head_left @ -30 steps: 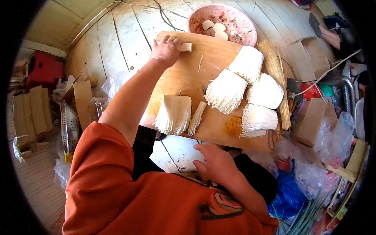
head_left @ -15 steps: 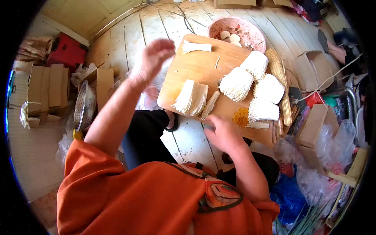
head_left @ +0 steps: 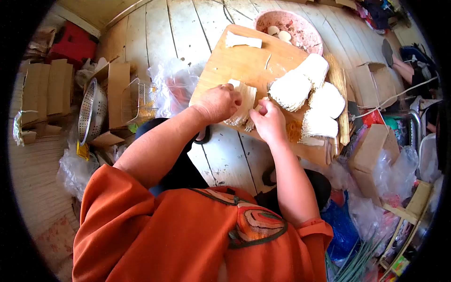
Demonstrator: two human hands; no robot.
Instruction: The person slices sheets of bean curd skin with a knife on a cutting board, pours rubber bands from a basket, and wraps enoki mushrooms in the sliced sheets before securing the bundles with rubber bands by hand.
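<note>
On the wooden board (head_left: 218, 58) lies a pale, fan-shaped bundle of thin strands (head_left: 246, 94), which looks like enoki mushrooms. My left hand (head_left: 221, 101) is over its left side, fingers curled; what they grip, if anything, is hidden. Just right of that bundle, my right hand (head_left: 270, 122) pinches a small bunch of pale strands (head_left: 251, 125), partly covered by the fingers. Several larger white bundles (head_left: 291, 89) are grouped on the board's right side. A separate white piece (head_left: 243, 40) rests near the far edge. Yellow rubber bands (head_left: 294, 130) lie beside my right hand.
A pink basin (head_left: 315, 35) with scraps stands beyond the board. Along the board's right edge runs a straw-coloured bundle (head_left: 336, 80). A metal colander (head_left: 91, 113), cardboard (head_left: 120, 91) and plastic bags (head_left: 174, 84) lie left. Another person's foot (head_left: 387, 50) shows at right.
My left hand has come down from the raised position at left onto the bundle. My right hand has moved up from the board's near edge to the small bunch. The view has shifted slightly.
</note>
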